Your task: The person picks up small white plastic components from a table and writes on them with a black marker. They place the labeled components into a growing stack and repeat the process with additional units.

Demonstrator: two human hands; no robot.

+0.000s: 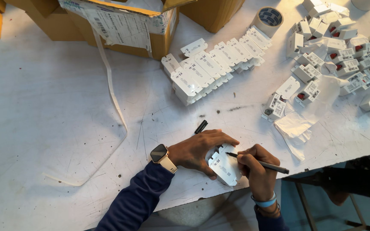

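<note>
Left hand pins a small flat white carton at the near table edge; right hand grips a dark pen, tip on it. Far: row of flat white cartons; far right: loose pile of small white boxes.

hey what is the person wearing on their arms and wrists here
Both arms have dark navy long sleeves. The left wrist carries a smartwatch with a dark square face and a pale strap. The right wrist has a light blue band and a thinner dark bracelet below it.
</note>
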